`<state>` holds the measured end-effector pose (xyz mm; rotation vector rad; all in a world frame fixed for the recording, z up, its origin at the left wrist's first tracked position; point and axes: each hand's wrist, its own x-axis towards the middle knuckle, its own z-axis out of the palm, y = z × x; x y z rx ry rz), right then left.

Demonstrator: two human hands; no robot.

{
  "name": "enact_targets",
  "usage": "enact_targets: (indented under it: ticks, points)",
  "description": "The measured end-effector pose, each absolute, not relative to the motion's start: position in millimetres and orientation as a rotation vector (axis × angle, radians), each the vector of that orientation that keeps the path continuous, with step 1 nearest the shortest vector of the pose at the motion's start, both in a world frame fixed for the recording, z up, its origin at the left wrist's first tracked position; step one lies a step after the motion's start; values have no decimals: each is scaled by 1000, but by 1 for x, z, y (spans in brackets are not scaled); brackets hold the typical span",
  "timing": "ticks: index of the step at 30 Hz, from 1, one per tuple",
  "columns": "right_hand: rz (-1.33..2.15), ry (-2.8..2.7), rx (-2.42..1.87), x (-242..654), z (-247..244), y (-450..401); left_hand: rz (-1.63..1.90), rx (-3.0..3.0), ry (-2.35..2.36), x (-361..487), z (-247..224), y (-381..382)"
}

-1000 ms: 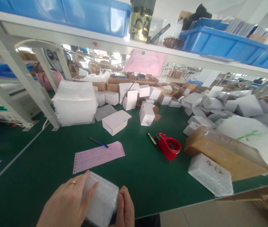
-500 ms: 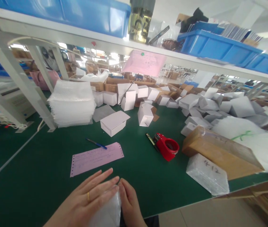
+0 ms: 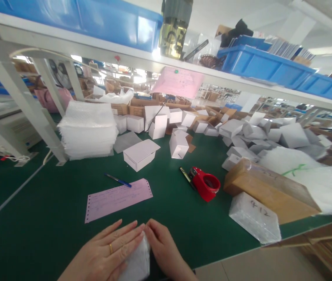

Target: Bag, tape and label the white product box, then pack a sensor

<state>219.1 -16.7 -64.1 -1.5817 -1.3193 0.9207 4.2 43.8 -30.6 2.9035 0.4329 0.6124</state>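
Observation:
A white packet in clear plastic or bubble wrap is between my hands at the bottom of the view. My left hand, with a gold ring, lies over its top and left side, fingers stretched out flat. At the packet's far right corner my right hand is closed, thumb and curled fingers pinching the edge. The packet's lower end runs out of view. Beyond my hands lies a pink written slip with a blue pen across its top edge.
Ahead stand a white box, a stack of bubble-wrap sheets and a red tape dispenser. At right are a brown carton, a wrapped block marked 412 and piled white boxes. A shelf crosses above the green table.
My right hand has turned slightly, with more of the forearm showing. My left hand has shifted a little lower, staying flat on the packet. The view has tilted slightly.

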Motion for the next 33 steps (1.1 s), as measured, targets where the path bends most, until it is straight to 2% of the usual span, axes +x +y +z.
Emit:
enact_targets:
  ticks: [2, 7, 10, 16, 23, 26, 30, 33]
  points:
    - [786, -1357, -1684, 247, -47, -13, 565, 2928, 410, 4, -28, 43]
    - [72, -1210, -2102, 357, -4, 5, 599, 2807, 621, 6, -28, 29]
    - [-43, -1213, -2402, 405, 4, 21, 549, 2798, 694, 6, -33, 24]
    - [144, -1312, -2754, 433, -7, 48, 426, 2633, 910, 6, -36, 26]
    - [237, -1347, -2725, 443, 17, 38, 556, 2247, 1000, 15, -22, 25]
    - [389, -1426, -2493, 426, 45, 19, 596, 2075, 1078, 18, -17, 22]
    - [1102, -1353, -1779, 374, 83, -8, 624, 1992, 1117, 19, -16, 20]
    - [1436, -1386, -1484, 326, 100, -13, 681, 1925, 1109, 20, -18, 19]
